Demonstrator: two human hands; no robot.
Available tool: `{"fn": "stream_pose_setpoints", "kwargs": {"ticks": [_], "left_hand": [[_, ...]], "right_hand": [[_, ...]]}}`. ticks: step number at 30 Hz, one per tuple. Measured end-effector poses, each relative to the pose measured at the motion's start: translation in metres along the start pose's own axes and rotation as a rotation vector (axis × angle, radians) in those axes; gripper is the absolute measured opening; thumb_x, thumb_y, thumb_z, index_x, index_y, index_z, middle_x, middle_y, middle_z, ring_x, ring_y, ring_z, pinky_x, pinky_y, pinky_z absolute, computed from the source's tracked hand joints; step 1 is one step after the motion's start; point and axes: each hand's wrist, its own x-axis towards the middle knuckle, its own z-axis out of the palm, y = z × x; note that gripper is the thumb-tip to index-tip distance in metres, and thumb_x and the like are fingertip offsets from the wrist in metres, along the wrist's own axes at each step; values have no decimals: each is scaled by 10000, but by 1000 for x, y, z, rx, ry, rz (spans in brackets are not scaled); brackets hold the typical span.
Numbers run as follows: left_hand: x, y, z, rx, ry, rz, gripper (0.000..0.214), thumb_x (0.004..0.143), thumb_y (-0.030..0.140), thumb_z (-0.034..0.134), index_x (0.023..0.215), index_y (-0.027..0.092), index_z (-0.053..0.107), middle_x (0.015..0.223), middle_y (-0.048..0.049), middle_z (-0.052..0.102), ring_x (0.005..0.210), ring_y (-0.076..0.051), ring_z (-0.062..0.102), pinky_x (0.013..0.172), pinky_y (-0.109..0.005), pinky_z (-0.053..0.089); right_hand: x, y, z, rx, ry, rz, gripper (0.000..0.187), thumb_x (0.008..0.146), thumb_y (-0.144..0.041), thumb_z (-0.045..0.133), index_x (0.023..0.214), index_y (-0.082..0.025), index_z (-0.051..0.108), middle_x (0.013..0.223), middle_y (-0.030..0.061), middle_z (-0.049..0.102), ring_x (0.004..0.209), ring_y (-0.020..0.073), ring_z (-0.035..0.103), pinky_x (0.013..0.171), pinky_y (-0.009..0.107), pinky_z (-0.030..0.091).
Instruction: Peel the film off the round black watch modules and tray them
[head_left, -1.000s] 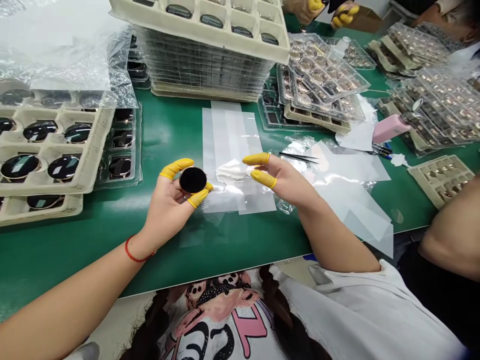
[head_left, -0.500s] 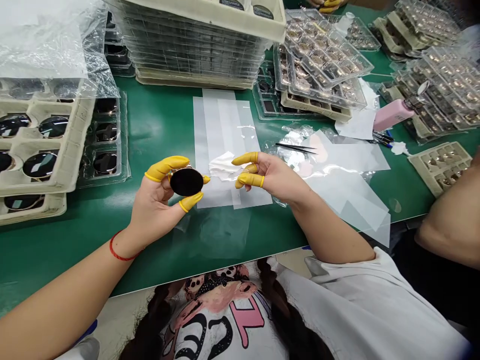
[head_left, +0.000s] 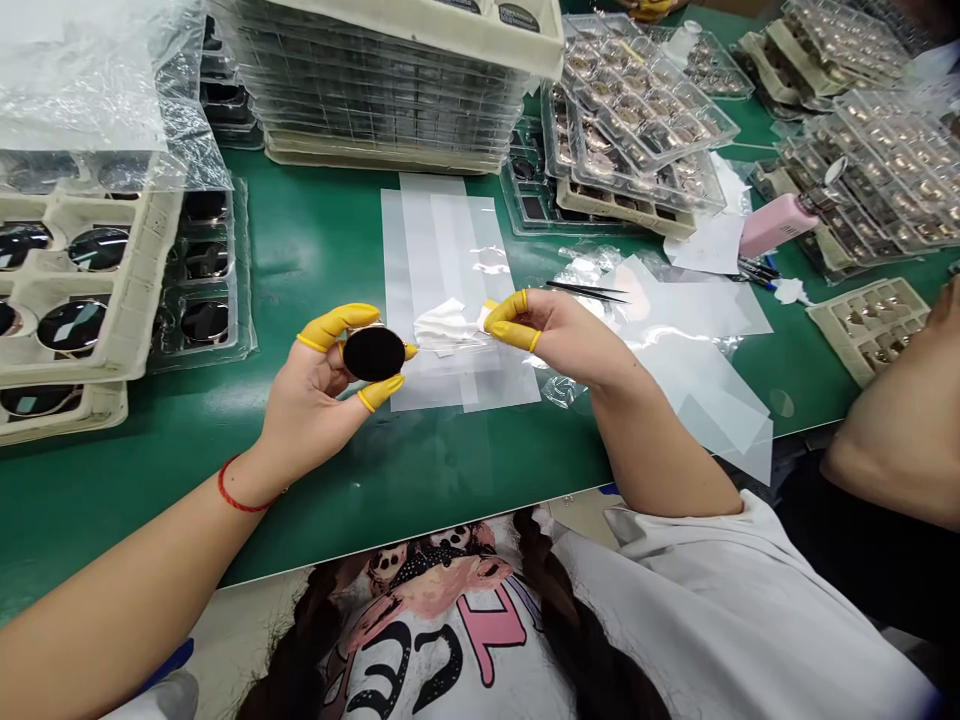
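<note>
My left hand (head_left: 330,370), with yellow finger cots on its fingertips, is closed round the edge of a round black disc (head_left: 374,353) with a thin metal rim. The disc's dark flat face is turned toward me, above the green table. To its right, my right hand (head_left: 551,330) also wears yellow finger cots. Its thumb and fingers are pinched together at the right end of a crumpled white wiping cloth (head_left: 446,325). Beneath the cloth lie overlapping translucent sheets (head_left: 420,240).
Trays of round black pieces (head_left: 161,270) stand at left. A tall stack of clear trays (head_left: 390,110) rises behind. Tweezers (head_left: 589,291), loose film, a pink bottle (head_left: 780,222) and more trays (head_left: 645,90) lie to the right. Another person's arm (head_left: 896,430) is at far right.
My right hand's fingers have closed from a spread pose into a pinch at the cloth's right end. The left hand still holds the disc in nearly the same place. The whole view has shifted slightly.
</note>
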Motion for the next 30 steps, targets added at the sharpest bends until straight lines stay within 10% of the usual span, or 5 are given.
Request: {"fn": "stream_pose_setpoints", "kwargs": {"ticks": [8,20,30], "left_hand": [[-1,6,9,-152,-46,-250,622,714,281,786,1228,188,449,939,-75,747,939,-230,728,896,-442,601],[-3,7,5,-126,-15,-137,556,738,227,764,1203,220,458,987,-40,728,967,-193,725,910,-365,605],[-5,2,10,-189,-79,-241,618,726,221,771,1245,202,436,948,-50,725,952,-220,730,872,-381,599]], "right_hand": [[-8,-12,5,96,167,-197,169,827,-360,666,801,-200,617,907,25,641,858,142,581,844,327,491],[-2,-6,-2,-220,-23,-13,162,808,-360,666,829,-200,683,1042,68,691,913,203,598,868,407,464],[-10,-18,8,98,75,-173,170,820,-346,662,769,-197,600,954,33,646,976,178,599,917,362,460]]}}
